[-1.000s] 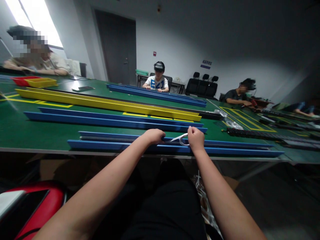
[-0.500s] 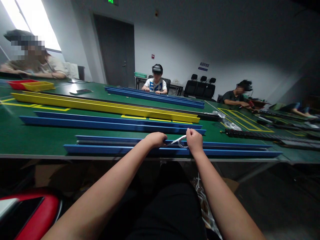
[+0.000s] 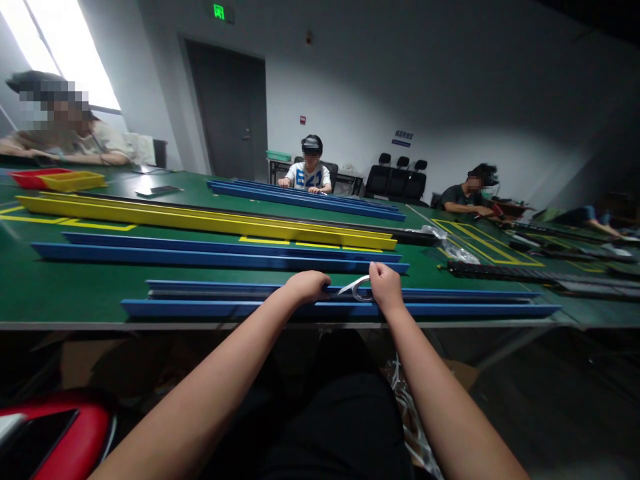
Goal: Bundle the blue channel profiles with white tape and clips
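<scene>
My right hand (image 3: 385, 285) is closed around one side of a white roll of tape (image 3: 361, 289). A strip of tape (image 3: 346, 289) runs from the roll to my left hand (image 3: 307, 286), whose fingers are bent down and pinch its end. Both hands are over the nearest blue channel (image 3: 190, 309), which lies lengthwise along the table's front edge with a grey strip inside it. My left fingertips are partly hidden, and I cannot tell whether they touch the channel.
Behind lie another blue channel (image 3: 150, 255), a long yellow channel (image 3: 200, 220) and more blue channels (image 3: 310, 198) on the green table (image 3: 75, 287). Red (image 3: 30, 177) and yellow (image 3: 75, 181) trays stand at left. Black strips (image 3: 500, 271) lie at right. Several people sit around the table.
The view has tilted up slightly, so everything sits a little lower in the picture. Both hands keep their hold on the tape, with almost no movement relative to the channel.
</scene>
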Action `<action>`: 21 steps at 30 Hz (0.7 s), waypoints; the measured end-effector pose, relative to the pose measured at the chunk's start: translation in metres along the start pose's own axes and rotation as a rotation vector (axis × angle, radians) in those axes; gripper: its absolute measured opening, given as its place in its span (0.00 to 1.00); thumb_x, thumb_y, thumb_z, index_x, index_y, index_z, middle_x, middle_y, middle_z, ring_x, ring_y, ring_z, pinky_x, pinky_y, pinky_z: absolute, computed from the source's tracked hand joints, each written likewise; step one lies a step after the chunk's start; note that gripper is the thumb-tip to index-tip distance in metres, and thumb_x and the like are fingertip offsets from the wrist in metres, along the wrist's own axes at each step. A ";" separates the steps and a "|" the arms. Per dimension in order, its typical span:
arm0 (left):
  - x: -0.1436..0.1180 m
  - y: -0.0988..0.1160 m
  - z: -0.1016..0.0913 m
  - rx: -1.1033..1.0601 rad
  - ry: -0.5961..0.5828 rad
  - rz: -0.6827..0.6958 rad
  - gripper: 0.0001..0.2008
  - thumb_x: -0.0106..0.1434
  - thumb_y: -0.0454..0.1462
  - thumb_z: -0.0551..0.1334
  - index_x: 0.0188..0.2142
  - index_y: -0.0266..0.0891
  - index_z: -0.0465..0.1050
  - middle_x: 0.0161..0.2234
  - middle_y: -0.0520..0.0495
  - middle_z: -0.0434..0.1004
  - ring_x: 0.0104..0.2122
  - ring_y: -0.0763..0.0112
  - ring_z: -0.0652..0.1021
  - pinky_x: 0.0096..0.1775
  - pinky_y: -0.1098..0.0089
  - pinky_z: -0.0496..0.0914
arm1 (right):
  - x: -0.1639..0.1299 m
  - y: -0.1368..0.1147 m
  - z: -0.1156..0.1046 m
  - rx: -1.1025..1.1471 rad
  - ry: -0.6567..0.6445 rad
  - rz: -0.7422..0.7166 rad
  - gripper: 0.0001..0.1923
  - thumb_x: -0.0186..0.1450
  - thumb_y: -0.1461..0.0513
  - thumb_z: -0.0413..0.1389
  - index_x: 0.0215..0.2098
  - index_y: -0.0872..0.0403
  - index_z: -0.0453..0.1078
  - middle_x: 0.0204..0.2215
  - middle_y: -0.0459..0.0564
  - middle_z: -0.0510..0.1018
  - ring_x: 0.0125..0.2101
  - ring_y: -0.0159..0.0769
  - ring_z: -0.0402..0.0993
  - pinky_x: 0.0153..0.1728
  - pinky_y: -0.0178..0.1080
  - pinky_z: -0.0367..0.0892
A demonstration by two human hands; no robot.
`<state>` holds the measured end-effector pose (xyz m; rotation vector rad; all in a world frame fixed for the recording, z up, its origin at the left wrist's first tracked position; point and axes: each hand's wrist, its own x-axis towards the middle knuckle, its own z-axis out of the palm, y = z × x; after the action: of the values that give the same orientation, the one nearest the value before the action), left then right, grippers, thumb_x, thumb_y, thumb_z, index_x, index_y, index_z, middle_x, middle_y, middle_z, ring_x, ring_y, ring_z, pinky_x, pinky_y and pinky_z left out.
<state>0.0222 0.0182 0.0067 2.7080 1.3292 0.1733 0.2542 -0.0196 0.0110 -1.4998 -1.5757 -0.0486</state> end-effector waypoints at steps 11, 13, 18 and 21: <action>-0.002 0.002 0.000 0.006 0.017 -0.021 0.15 0.57 0.53 0.59 0.35 0.48 0.75 0.35 0.46 0.80 0.35 0.61 0.77 0.31 0.68 0.64 | 0.001 0.002 -0.001 0.009 -0.029 0.004 0.22 0.68 0.51 0.43 0.19 0.51 0.54 0.16 0.42 0.61 0.21 0.31 0.56 0.25 0.36 0.47; -0.004 0.003 -0.002 0.019 0.021 -0.013 0.15 0.57 0.52 0.59 0.35 0.48 0.75 0.35 0.46 0.80 0.35 0.61 0.78 0.31 0.68 0.64 | 0.002 0.002 -0.001 0.009 -0.028 0.003 0.22 0.68 0.51 0.43 0.19 0.51 0.54 0.16 0.42 0.60 0.21 0.31 0.56 0.25 0.36 0.47; -0.007 0.007 -0.006 0.028 0.011 -0.044 0.14 0.57 0.50 0.60 0.37 0.48 0.76 0.37 0.46 0.80 0.38 0.61 0.78 0.33 0.69 0.66 | 0.002 0.002 0.000 0.012 -0.016 -0.003 0.22 0.68 0.51 0.43 0.19 0.51 0.53 0.16 0.42 0.61 0.21 0.31 0.56 0.25 0.36 0.47; -0.007 0.007 -0.006 0.041 0.001 -0.036 0.14 0.57 0.51 0.60 0.36 0.47 0.76 0.37 0.46 0.80 0.38 0.60 0.78 0.33 0.69 0.66 | 0.001 0.001 -0.001 0.015 -0.021 -0.013 0.23 0.68 0.51 0.43 0.19 0.51 0.54 0.16 0.42 0.60 0.21 0.31 0.56 0.25 0.35 0.48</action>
<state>0.0227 0.0087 0.0133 2.7155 1.3954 0.1461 0.2556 -0.0190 0.0117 -1.4831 -1.5991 -0.0287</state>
